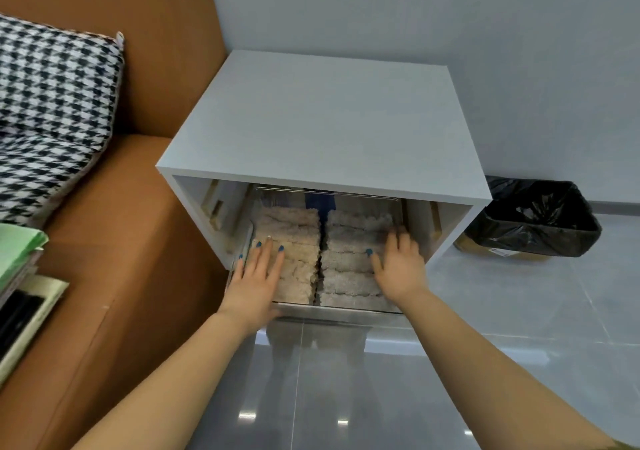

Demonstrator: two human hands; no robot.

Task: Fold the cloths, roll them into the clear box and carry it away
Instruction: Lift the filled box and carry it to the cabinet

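Note:
The clear box [337, 314] sits partly inside a white open-fronted cabinet [322, 120], its front edge sticking out toward me. Two rows of rolled beige cloths [349, 259] fill it side by side. My left hand [258, 276] lies flat with straight fingers on the left row, near the box's left wall. My right hand [398, 262] rests with spread fingers on the right row, close to the right wall. The back of the box is hidden under the cabinet top.
A brown sofa [114, 241] stands to the left with a houndstooth cushion [52, 113] and a stack of papers [20, 276]. A black-bagged bin [540, 221] sits on the floor right of the cabinet. Glossy grey floor tiles [346, 380] lie in front.

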